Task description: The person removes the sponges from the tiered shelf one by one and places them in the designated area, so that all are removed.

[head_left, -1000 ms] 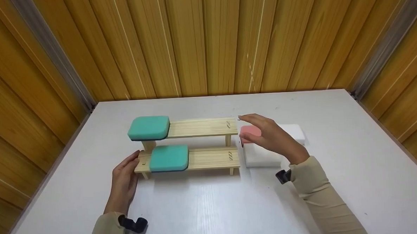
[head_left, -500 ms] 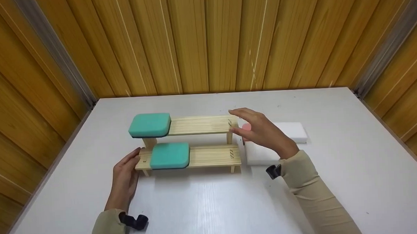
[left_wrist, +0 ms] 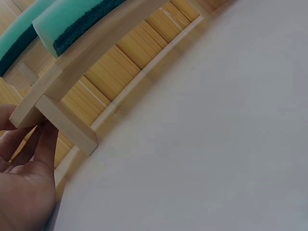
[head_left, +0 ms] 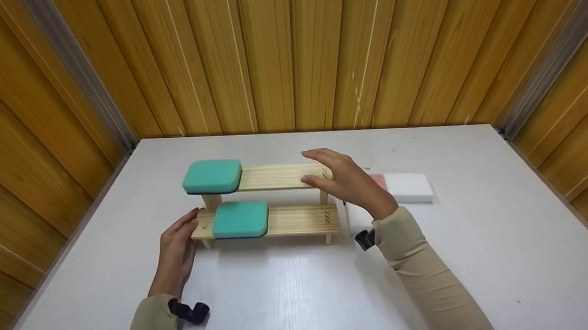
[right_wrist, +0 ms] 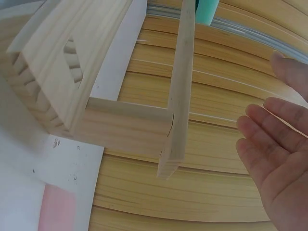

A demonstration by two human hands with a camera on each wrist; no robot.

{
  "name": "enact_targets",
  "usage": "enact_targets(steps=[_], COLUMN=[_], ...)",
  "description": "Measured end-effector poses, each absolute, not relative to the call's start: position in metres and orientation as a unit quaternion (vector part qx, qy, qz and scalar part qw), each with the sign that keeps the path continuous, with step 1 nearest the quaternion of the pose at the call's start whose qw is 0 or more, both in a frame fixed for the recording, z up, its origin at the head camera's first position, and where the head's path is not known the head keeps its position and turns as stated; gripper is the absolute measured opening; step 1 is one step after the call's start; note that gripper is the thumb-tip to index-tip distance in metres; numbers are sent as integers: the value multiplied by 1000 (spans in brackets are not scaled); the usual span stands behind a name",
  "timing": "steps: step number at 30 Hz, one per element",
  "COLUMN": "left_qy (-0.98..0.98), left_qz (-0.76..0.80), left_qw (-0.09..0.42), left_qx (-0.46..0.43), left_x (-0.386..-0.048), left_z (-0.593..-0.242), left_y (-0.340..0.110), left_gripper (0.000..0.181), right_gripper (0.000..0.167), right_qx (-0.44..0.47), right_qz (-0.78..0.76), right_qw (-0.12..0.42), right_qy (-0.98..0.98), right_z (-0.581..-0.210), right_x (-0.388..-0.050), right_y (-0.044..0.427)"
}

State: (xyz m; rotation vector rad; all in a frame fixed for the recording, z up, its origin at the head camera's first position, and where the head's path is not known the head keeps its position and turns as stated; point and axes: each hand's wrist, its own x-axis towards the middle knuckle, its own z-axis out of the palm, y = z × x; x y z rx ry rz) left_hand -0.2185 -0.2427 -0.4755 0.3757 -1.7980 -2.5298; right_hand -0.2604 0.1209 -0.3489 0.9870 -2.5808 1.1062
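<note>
A two-tier wooden shelf (head_left: 296, 220) stands on the table, one teal sponge (head_left: 212, 176) at the left of its upper board and another teal sponge (head_left: 240, 218) toward the left of the lower one. My left hand (head_left: 175, 254) grips the lower board's left end; in the left wrist view this hand (left_wrist: 26, 183) has its fingers under the board (left_wrist: 86, 55). Above the upper board's right part hovers my right hand (head_left: 349, 182), thumb and fingers apart. In the right wrist view the hand (right_wrist: 284, 159) is empty, beside the shelf (right_wrist: 127, 127).
Right of the shelf lie a white block (head_left: 409, 187), a pink block (head_left: 378, 181) partly behind my right hand, and a nearer white block (head_left: 358, 216) partly covered by my forearm. A wood-patterned wall (head_left: 289, 61) stands behind the table (head_left: 280, 294).
My right hand has moved left, from over the pink and white blocks to over the upper board's right part. My left hand keeps its grip, and both sponges stay in place on the shelf.
</note>
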Motion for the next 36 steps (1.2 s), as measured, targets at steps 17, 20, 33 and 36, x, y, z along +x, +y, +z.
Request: enact_targets(steps=[17,20,33,36], left_qy=[-572,-575,-569,-575], left_qz=[-813,-810,-814,-809], left_qw=[9,7,5,5], left_qx=[113,113,119,119], left_x=[-218,-219,-218,-218], left_z=[-475,-475,-475,-475], left_y=[-239,-239,-238,-237], left_gripper=[47,48,47,47], right_gripper=[54,56,62,63], right_qx=[368,359,349,348], right_qz=[358,360,365,370], right_qw=[88,78,23,14], right_qy=[-854,-858,-863,-861], right_z=[-354,-354,-349,-348], right_x=[-265,-265,-269,-269], right_y=[80,72,46,40])
